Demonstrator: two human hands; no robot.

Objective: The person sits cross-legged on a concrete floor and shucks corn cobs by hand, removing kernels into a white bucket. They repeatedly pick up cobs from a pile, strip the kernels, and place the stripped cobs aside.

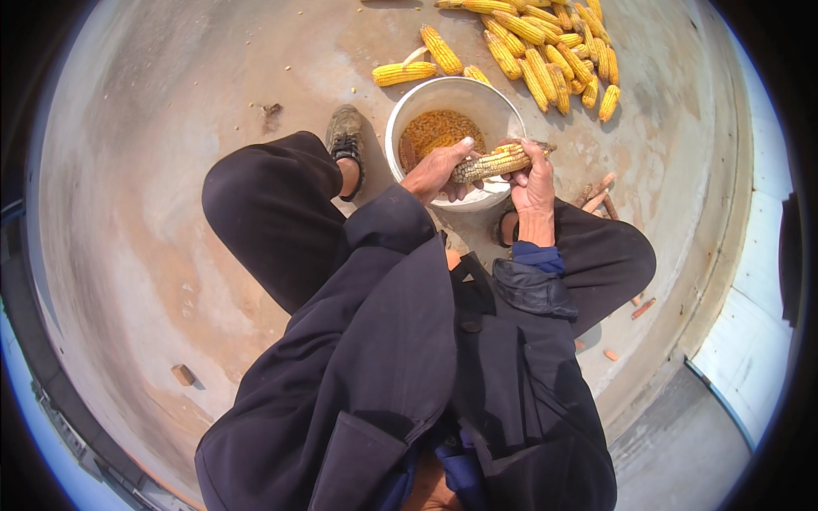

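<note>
Over the near part of a white plastic bucket [409,99], both my hands hold one ear of dried corn [495,165]. My left hand [441,167] grips its thicker, pale-mottled end. Around the pointed, husk-tipped end close the fingers of my right hand [534,182]. The ear lies almost level, its right end slightly higher in the picture. Loose corn kernels [444,122] cover the bottom of the bucket, and a reddish cob [407,153] leans inside at its left wall. My hands and the ear hide part of the bucket's near rim.
A heap of yellow corn ears [549,57] lies on the concrete floor [160,191] beyond the bucket, to the right. Two ears [441,50] rest near its far rim. Bare cobs [597,195] lie beside my right knee. A brick piece [183,375] sits at the left.
</note>
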